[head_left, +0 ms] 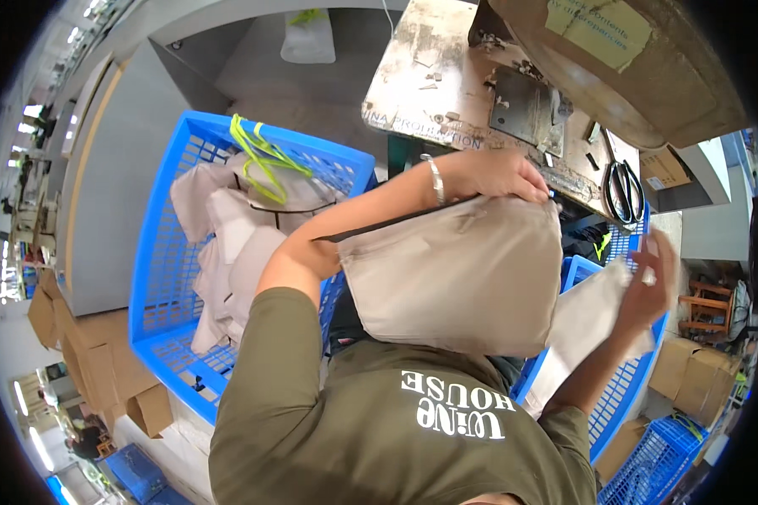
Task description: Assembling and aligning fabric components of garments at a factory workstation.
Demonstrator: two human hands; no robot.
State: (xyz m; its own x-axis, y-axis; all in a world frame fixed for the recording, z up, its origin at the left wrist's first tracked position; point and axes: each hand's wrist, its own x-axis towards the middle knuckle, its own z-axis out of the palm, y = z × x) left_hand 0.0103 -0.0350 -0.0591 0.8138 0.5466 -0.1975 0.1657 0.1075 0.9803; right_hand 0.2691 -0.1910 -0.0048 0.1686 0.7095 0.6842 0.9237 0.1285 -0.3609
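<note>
A beige cloth piece [455, 278] with a dark strip along its top edge hangs in front of me, spread wide. My left hand [509, 175] pinches its upper right corner, and my left forearm runs along the top edge. To the right, my right hand [651, 282] is raised beside another pale cloth piece [594, 311] over a blue basket. Motion smears the right fingers, so whether they grip that cloth cannot be made out. More beige cloth pieces [236, 252] with dark trim lie heaped in the blue basket [149, 278] on my left, with bright green straps [265, 164] on them.
Ahead stands a worn worktable [421, 76] with scraps and a metal plate. Black-handled scissors [623, 192] lie at its right edge. A brown machine part or panel [648, 93] overhangs the table. Cardboard boxes [101, 362] stand left; another blue crate [653, 463] is lower right.
</note>
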